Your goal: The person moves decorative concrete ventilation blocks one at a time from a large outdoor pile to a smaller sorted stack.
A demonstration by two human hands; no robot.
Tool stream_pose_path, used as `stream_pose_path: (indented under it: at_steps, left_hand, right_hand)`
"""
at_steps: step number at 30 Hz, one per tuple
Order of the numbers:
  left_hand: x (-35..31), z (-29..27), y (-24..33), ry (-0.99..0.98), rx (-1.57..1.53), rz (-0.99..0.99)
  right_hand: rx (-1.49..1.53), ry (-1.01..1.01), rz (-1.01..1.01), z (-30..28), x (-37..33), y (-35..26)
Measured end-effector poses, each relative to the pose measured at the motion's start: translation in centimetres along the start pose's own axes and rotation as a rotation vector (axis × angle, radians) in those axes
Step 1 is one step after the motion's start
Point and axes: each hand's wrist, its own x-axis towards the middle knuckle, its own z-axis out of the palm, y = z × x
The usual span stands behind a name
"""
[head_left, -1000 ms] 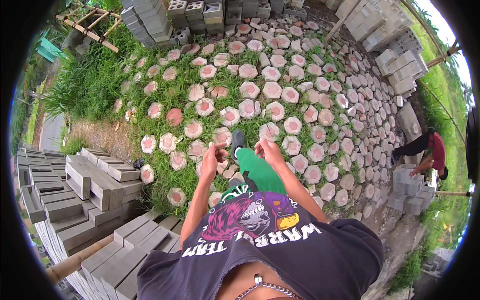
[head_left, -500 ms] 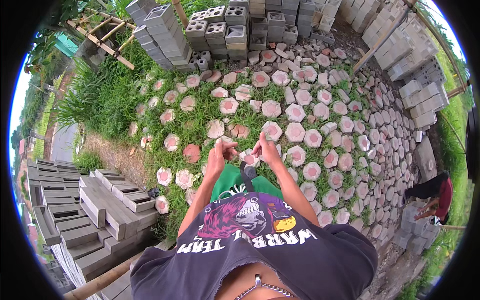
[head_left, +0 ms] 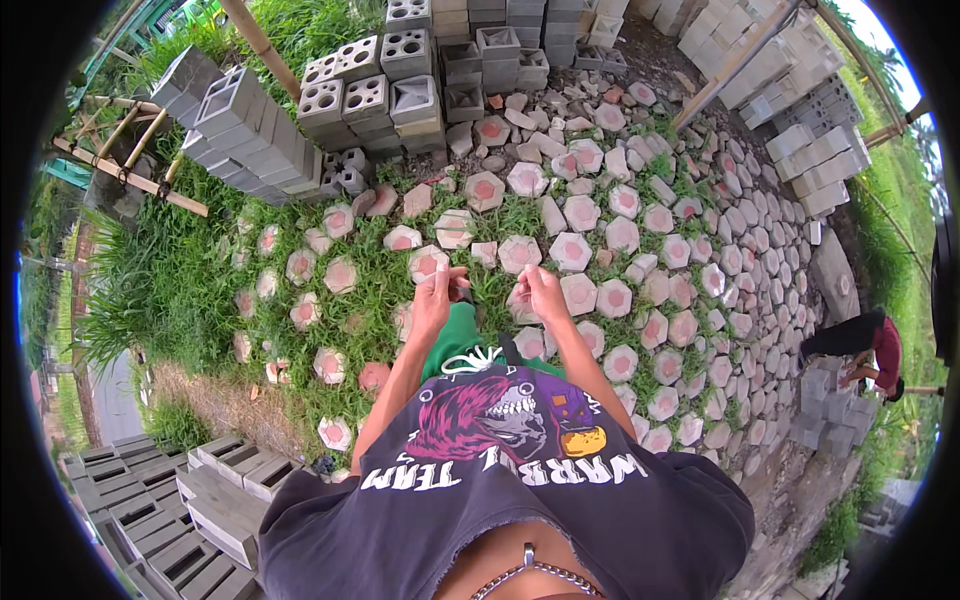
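Observation:
My left hand (head_left: 436,296) is held out in front of my green shorts (head_left: 458,335), its fingers loosely curled inward and the thumb on top. Level with it, my right hand (head_left: 541,294) is closed with the thumb along the top. I see nothing in either hand, and the two do not touch. Below them spreads a path of hexagonal paving stones (head_left: 571,252) with reddish centres, set among grass. The stones nearest the hands lie on the ground, apart from the fingers.
Stacks of hollow concrete blocks (head_left: 240,122) stand ahead at the left, with more block stacks (head_left: 815,160) far right. Further blocks (head_left: 215,505) lie piled at the near left. Bamboo poles (head_left: 262,48) rise among them. At the right a person (head_left: 880,350) bends over grey blocks (head_left: 830,412).
The block stacks ahead have come nearer and shifted left as I moved forward over the stones. My hands' fingers are more curled. The person at the right bends over the blocks in both frames.

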Motion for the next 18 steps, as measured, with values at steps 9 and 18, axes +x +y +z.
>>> stream_pose_path:
  at_steps: [9,18]
  left_hand:
    - [17.0,-1.9,8.4,-0.089,0.073,0.007]
    - [29.3,-1.8,8.9,-0.138,0.356,-0.183]
  right_hand:
    - [-0.061,0.126,-0.124,5.1,12.9,-9.4]
    - [-0.034,0.164,0.058,4.5,24.4,-12.6]
